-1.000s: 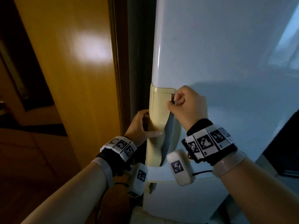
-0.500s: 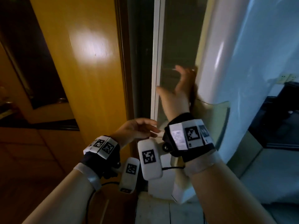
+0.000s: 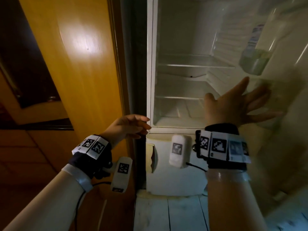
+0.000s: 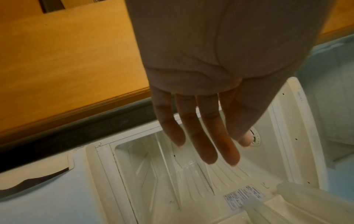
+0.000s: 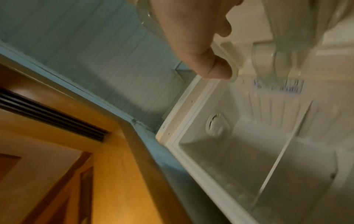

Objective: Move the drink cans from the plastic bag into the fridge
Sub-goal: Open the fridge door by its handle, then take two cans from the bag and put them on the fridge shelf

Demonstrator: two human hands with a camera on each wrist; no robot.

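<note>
The white fridge (image 3: 152, 67) stands open, with bare glass shelves (image 3: 188, 65) inside. Its door (image 3: 290, 114) is swung out to the right and carries a clear bottle (image 3: 256, 52) in a door rack. My right hand (image 3: 241, 104) is spread flat, fingers straight, against the inner side of the door below the bottle. My left hand (image 3: 131, 125) hovers at the fridge's lower left frame corner, fingers relaxed and holding nothing; in the left wrist view its fingers (image 4: 206, 145) hang straight over the open compartment. No drink cans or plastic bag are in view.
A glossy wooden door panel (image 3: 80, 64) stands left of the fridge across a dark gap (image 3: 133, 64). Below the open compartment is the closed lower fridge door with its handle (image 3: 150, 157). White floorboards (image 3: 168, 214) lie in front.
The fridge door has swung wide open to the right; my right hand left the handle and followed the door's inner side. My left hand came off the handle and hovers free.
</note>
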